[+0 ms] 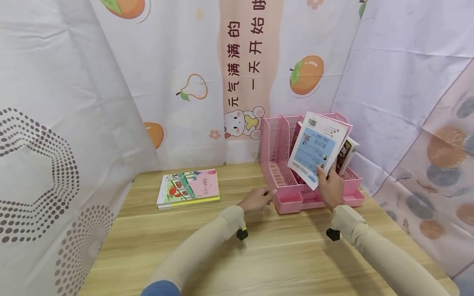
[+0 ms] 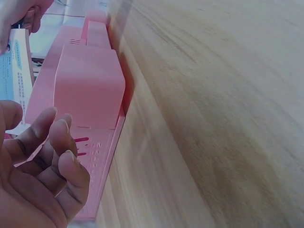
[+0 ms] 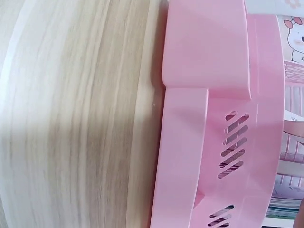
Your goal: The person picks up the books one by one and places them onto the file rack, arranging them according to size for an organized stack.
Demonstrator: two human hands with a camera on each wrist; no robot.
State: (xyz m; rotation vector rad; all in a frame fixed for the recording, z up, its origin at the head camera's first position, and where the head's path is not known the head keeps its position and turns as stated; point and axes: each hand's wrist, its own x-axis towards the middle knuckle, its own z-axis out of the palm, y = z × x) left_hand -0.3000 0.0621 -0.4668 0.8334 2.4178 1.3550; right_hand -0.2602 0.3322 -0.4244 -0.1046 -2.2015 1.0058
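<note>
My right hand (image 1: 329, 187) grips a thin white book (image 1: 314, 144) with a blue panel on its back cover, tilted above a pink file rack (image 1: 285, 192). Its thumb lies over the cover's lower edge. In the right wrist view only the pink rack's front (image 3: 209, 47) shows well; the hand is barely seen at the right edge. My left hand (image 1: 257, 199) is at the rack's front left corner, fingers loosely curled and holding nothing. The left wrist view shows these fingers (image 2: 61, 137) before the rack's side; whether they touch it I cannot tell.
Several picture books (image 1: 189, 189) lie stacked on the left of the wooden table (image 1: 177, 242). A dark-covered book (image 1: 346, 154) stands in the rack's right part. Behind hangs a printed curtain (image 1: 177, 61), and another hangs along the right (image 1: 426, 102).
</note>
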